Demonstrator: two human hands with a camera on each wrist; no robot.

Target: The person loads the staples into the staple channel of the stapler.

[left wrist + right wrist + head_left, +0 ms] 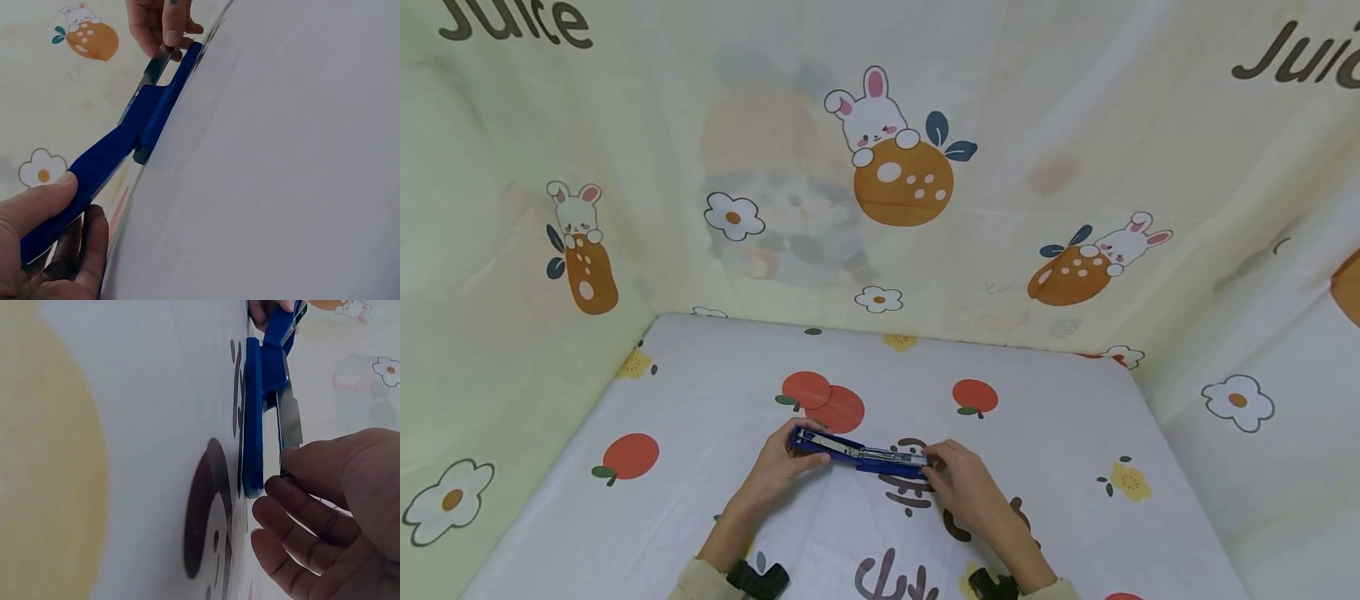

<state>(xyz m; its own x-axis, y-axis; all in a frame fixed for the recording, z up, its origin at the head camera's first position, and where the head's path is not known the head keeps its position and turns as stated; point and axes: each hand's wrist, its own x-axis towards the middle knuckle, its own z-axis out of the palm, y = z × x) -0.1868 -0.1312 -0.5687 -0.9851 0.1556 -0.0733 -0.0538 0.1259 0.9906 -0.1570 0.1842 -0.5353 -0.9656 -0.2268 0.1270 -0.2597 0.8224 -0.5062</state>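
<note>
Both hands meet on a blue stapler [859, 452] lying opened out flat on the tablecloth [700, 400] between them — left hand [778, 467] curled round its lid end, right hand [962, 483] pinching the metal magazine [289, 419] tip with fingers [306, 464] bent.

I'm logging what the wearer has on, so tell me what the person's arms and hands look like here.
Both hands are bare: no gloves, no rings visible. The left hand and right hand come out of light beige sleeves seen at the bottom edge. A black device is strapped at each wrist, likely the wrist cameras. No markings show.
</note>
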